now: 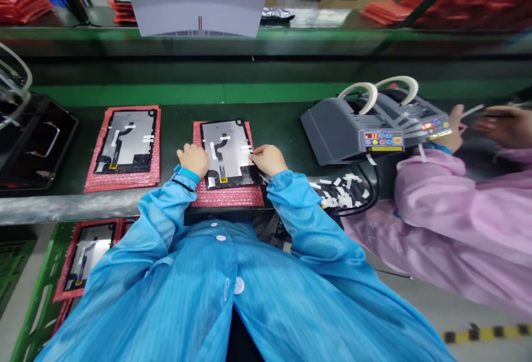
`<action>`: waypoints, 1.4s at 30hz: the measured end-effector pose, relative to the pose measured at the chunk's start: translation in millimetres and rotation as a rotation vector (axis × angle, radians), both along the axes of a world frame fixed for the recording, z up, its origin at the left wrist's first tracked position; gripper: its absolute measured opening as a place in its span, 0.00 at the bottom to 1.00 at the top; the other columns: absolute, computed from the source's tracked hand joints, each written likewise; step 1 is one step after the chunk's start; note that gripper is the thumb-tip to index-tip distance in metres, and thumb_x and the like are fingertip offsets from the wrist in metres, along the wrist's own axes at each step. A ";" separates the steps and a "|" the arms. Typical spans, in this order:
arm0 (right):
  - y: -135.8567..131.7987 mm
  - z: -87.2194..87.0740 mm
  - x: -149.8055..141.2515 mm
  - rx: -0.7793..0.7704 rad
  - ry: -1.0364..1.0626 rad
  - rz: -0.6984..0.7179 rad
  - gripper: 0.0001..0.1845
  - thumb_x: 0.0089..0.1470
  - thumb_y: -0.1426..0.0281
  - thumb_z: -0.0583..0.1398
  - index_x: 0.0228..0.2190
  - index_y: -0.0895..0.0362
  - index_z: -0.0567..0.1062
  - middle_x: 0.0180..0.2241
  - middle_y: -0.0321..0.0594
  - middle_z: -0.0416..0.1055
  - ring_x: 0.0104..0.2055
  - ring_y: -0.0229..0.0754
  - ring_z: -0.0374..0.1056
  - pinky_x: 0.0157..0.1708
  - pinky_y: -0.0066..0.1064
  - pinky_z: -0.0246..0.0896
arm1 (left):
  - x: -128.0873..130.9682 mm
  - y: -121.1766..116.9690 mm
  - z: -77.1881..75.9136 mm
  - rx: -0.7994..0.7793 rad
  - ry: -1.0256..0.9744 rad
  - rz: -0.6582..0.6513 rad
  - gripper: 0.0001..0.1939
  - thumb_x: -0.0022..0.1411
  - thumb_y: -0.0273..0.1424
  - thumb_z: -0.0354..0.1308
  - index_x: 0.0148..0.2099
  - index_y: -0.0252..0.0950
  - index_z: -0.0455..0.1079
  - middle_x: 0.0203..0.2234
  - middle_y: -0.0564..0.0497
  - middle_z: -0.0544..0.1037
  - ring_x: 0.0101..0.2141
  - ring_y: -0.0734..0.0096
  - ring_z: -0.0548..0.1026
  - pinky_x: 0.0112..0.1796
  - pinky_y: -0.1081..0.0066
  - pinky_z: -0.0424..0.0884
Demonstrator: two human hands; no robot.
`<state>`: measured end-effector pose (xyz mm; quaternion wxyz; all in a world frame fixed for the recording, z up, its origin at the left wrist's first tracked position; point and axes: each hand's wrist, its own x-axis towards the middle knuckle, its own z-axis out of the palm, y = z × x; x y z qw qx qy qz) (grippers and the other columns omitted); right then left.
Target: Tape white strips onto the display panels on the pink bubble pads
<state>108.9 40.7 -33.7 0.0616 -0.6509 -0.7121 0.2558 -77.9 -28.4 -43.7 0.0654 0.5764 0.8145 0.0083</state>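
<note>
A flat display panel [233, 157] lies on a pink bubble-wrap sheet [228, 197] in front of me. Its back is silver with a black border, a dark flex cable and white tape strips. My left hand [194, 160] rests at the panel's left edge with its fingers curled in; their tips are hidden, so I cannot make out what they hold. At the right edge, my right hand [269, 161] is closed in a pinch, thumb and forefinger on the end of a white tape strip. A thin shiny piece, too small to name, shows below that hand.
To the left lies a second panel [127, 140] on bubble wrap. Grey tape dispensers [344, 134] stand right, with scattered white tape bits [343, 190] before them. A person in a pink sleeve [440, 201] works there. A black box [37, 143] sits far left; a green crate [35, 306] is below.
</note>
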 end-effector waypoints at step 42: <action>5.3 -5.9 -254.3 -0.181 0.809 0.239 0.09 0.47 0.73 0.57 0.34 0.60 0.70 0.35 0.43 0.75 0.39 0.41 0.71 0.41 0.33 0.65 | -202.9 -69.2 53.8 0.026 0.075 0.496 0.17 0.66 0.34 0.39 0.50 0.32 0.62 0.41 0.35 0.76 0.43 0.51 0.75 0.42 0.61 0.69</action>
